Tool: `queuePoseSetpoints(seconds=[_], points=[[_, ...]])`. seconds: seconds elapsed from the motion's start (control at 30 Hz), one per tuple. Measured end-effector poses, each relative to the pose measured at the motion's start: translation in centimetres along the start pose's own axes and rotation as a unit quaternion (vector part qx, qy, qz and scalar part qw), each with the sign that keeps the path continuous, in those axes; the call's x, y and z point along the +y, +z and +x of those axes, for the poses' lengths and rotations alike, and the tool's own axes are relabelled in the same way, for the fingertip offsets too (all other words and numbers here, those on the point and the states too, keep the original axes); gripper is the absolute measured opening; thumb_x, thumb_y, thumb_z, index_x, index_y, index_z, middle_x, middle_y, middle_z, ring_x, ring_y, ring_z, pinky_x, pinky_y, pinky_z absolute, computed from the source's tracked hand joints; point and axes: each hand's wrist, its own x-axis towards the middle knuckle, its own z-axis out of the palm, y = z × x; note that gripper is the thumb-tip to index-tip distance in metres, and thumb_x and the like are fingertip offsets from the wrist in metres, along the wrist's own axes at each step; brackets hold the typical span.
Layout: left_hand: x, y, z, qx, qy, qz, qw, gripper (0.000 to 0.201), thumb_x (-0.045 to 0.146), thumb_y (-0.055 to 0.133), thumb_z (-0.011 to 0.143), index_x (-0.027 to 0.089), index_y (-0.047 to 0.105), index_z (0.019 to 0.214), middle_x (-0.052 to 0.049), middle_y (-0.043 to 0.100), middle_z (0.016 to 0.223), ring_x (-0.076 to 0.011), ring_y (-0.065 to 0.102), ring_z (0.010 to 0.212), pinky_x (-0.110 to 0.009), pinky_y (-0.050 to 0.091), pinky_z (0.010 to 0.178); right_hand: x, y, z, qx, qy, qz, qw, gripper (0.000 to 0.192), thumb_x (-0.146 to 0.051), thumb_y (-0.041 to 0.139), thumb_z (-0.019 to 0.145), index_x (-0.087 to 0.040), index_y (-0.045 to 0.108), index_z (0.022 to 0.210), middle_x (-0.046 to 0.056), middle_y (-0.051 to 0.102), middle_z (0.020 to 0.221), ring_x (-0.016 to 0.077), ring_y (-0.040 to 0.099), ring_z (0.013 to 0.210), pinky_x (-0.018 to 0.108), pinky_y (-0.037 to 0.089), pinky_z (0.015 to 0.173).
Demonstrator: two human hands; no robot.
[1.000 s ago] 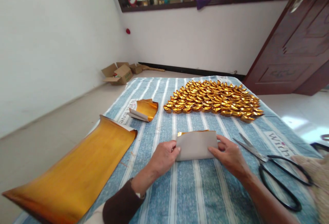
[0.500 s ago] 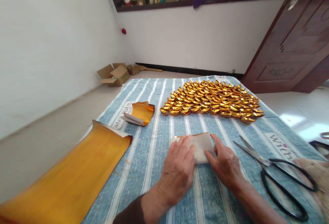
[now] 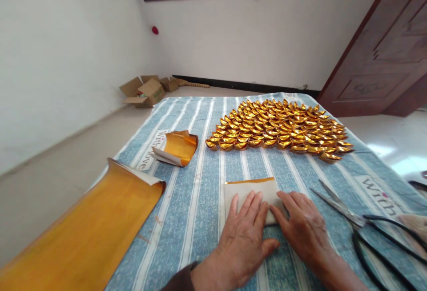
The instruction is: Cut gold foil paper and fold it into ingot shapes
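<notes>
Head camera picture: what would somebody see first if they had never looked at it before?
First, the big heap of shiny gold paper ingots packed in rows at the far end of the blue striped cloth. Next, both hands pressing flat on a folded pale sheet with a gold edge, near the front. A long gold foil sheet lies at the left, and black-handled scissors at the right.

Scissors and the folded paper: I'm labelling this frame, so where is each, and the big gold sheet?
scissors (image 3: 347, 213), head view, on the blades.
folded paper (image 3: 248, 188), head view, white top face.
gold sheet (image 3: 93, 228), head view, its middle.
</notes>
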Motion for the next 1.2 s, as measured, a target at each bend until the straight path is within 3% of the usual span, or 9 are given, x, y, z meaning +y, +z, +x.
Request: queuePoseSetpoints(seconds=[0.3, 1.2], points=[[-0.17, -0.20, 0.39, -0.002, 0.000, -0.010, 1.000, 0.067, 0.060, 0.041, 0.092, 0.019, 0.035, 0.144, -0.015, 0.033, 0.151, -0.0326, 0.026, 0.141, -0.063, 0.022, 0.112, -0.40, -0.56, 0.42, -0.027, 0.004, 0.007, 1.000, 0.023, -0.029, 0.044, 0.094, -0.021, 0.063, 0.084, 0.005, 0.058, 0.075, 0.0219, 0.053, 0.076, 0.035, 0.038, 0.072], [-0.22, -0.02, 0.54, 0.016, -0.007, 0.017, 1.000, 0.066, 0.061, 0.042, 0.091, 0.018, 0.039, 0.141, -0.014, 0.029, 0.153, -0.0335, 0.018, 0.143, -0.062, 0.025, 0.111, -0.42, -0.47, 0.68, -0.036, 0.005, 0.000, 0.999, 0.028, -0.029, 0.043, 0.096, -0.021, 0.062, 0.077, 0.005, 0.055, 0.073, 0.0210, 0.049, 0.075, 0.034, 0.034, 0.072]])
